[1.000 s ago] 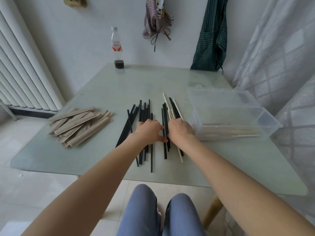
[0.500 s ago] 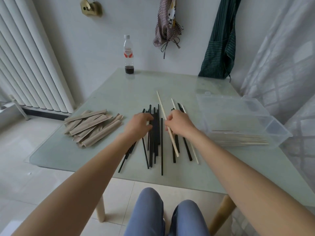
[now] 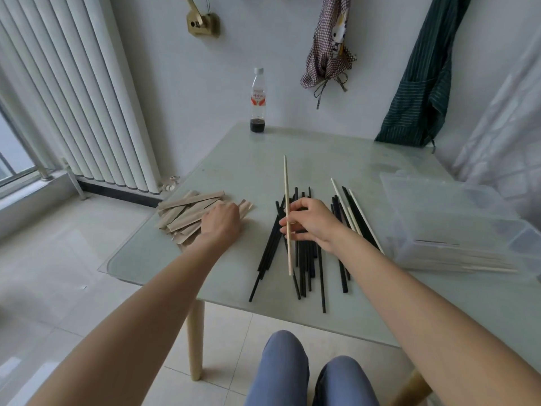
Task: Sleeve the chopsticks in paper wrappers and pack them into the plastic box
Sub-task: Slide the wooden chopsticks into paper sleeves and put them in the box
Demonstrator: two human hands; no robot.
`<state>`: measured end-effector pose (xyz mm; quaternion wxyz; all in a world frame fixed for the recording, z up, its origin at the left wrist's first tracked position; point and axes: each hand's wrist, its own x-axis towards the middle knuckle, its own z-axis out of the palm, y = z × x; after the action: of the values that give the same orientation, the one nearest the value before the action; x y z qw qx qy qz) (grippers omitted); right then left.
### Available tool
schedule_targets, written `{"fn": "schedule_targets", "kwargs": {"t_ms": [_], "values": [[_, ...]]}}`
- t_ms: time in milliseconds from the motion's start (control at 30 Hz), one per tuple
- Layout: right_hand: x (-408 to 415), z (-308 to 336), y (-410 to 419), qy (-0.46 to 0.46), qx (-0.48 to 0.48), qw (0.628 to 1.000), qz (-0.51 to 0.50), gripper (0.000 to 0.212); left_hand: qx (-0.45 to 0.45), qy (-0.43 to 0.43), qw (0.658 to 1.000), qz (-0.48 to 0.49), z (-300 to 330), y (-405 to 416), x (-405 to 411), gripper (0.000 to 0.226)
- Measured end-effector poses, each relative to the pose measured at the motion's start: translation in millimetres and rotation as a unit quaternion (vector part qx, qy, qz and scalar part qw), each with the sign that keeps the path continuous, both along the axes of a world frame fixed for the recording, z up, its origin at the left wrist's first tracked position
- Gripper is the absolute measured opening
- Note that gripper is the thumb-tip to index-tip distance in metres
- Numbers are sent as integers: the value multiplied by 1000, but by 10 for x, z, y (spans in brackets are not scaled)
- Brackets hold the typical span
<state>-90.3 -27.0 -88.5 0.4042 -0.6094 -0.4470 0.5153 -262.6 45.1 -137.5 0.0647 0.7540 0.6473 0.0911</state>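
Glass table by white radiator; bottle at far edge. Right hand pinching pale chopstick. Left hand on paper wrappers, finger pose hidden.

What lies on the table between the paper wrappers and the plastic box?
The head view shows loose black chopsticks and a few pale ones between the paper wrappers and plastic box.

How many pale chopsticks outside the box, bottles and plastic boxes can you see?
Pale chopsticks outside the box: 3, one in the right hand, two on the table
Bottles: 1
Plastic boxes: 1
Total: 5
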Motion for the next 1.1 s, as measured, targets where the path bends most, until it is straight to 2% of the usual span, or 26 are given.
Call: {"fn": "schedule_targets", "kwargs": {"t_ms": [167, 267, 433, 533, 633, 733, 933, 1100], "values": [[39, -17, 29, -13, -13, 1000, -5, 21, 45, -109, 993, 6, 97, -50, 18, 20], [96, -51, 55, -91, 6, 996, -16, 26, 74, -139, 987, -12, 173, -113, 83, 21], [257, -74, 52, -225, 72, 971, -16, 27, 23, -167, 985, -37, 153, -98, 160, 21], [337, -86, 9, -258, 94, 962, -12, 27, -8, -206, 978, -43, 131, -80, 153, 35], [400, -101, -27, -272, 97, 957, -3, 25, -22, -208, 976, -52, 128, -63, 147, 32], [464, -99, -32, -333, 105, 937, 2, 25, -24, -200, 978, -58, 155, -74, 156, 31], [532, -40, -64, -439, 113, 891, 24, 23, 25, -213, 974, -69, 194, -126, 155, 21], [536, -50, -86, -474, 137, 869, 27, 24, 38, -244, 962, -113, 259, -150, 197, 23]]}}
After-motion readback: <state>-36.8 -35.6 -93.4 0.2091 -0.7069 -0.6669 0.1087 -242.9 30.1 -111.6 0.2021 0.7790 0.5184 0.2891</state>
